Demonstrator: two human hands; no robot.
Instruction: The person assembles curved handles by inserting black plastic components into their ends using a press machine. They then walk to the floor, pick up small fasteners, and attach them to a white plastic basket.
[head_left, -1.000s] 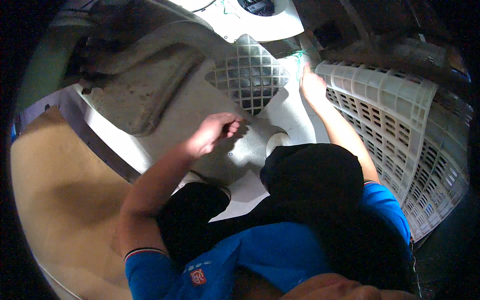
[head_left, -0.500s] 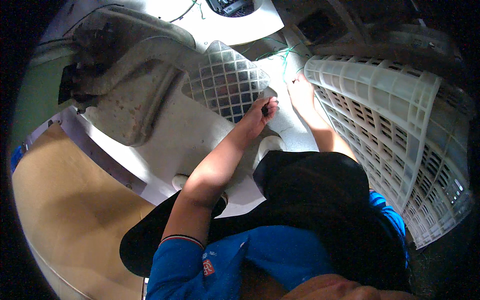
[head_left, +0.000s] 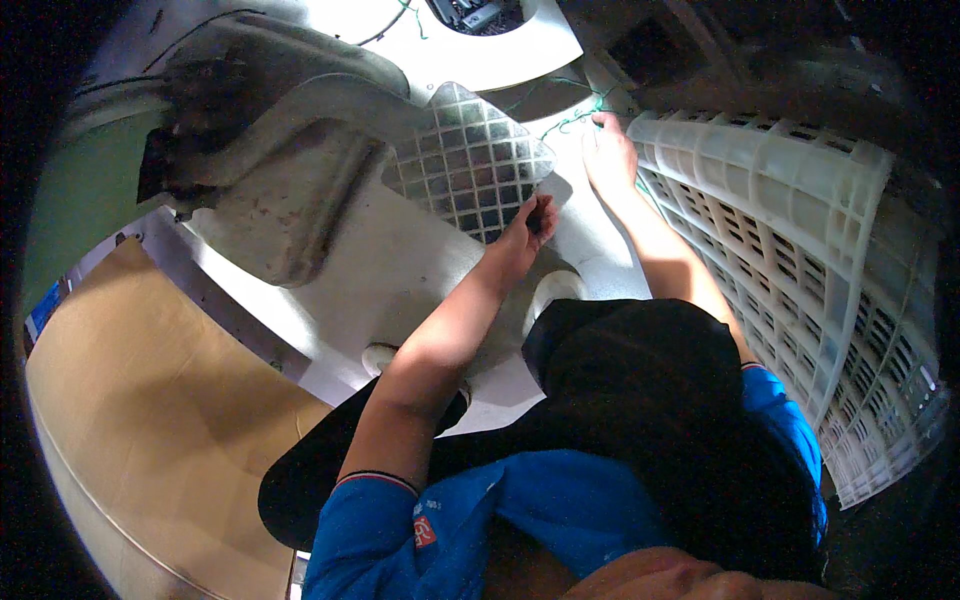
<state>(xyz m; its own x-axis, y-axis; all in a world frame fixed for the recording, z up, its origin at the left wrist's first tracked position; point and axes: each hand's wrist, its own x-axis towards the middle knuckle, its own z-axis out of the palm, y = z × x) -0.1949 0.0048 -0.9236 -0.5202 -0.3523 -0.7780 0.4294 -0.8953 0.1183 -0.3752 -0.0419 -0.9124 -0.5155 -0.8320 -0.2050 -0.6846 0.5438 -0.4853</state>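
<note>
My right hand point(head_left: 610, 158) is stretched forward beside the white plastic crate, its fingers closed at the thin green wire point(head_left: 572, 122). The wire's loose strands spread around the fingertips, and one thin green strand shows by the crate's edge. My left hand point(head_left: 530, 228) hangs nearer to me, over the corner of a dark panel with a pale square grid point(head_left: 470, 160). Its fingers are curled in, with a dark patch between them; whatever they hold is hidden.
To the right stands the white slotted crate point(head_left: 760, 230) on its side. A grey machine casing point(head_left: 290, 190) reaches in from the left, above a brown cardboard sheet point(head_left: 150, 400). Ahead, a white surface with a round opening point(head_left: 500, 50) shows dark parts inside. My shoe point(head_left: 555, 288) is below.
My right hand has drawn slightly back and turned, and the green strands by it have shifted. The left hand stays curled near the gridded panel. The whole view has slid slightly to the right.
</note>
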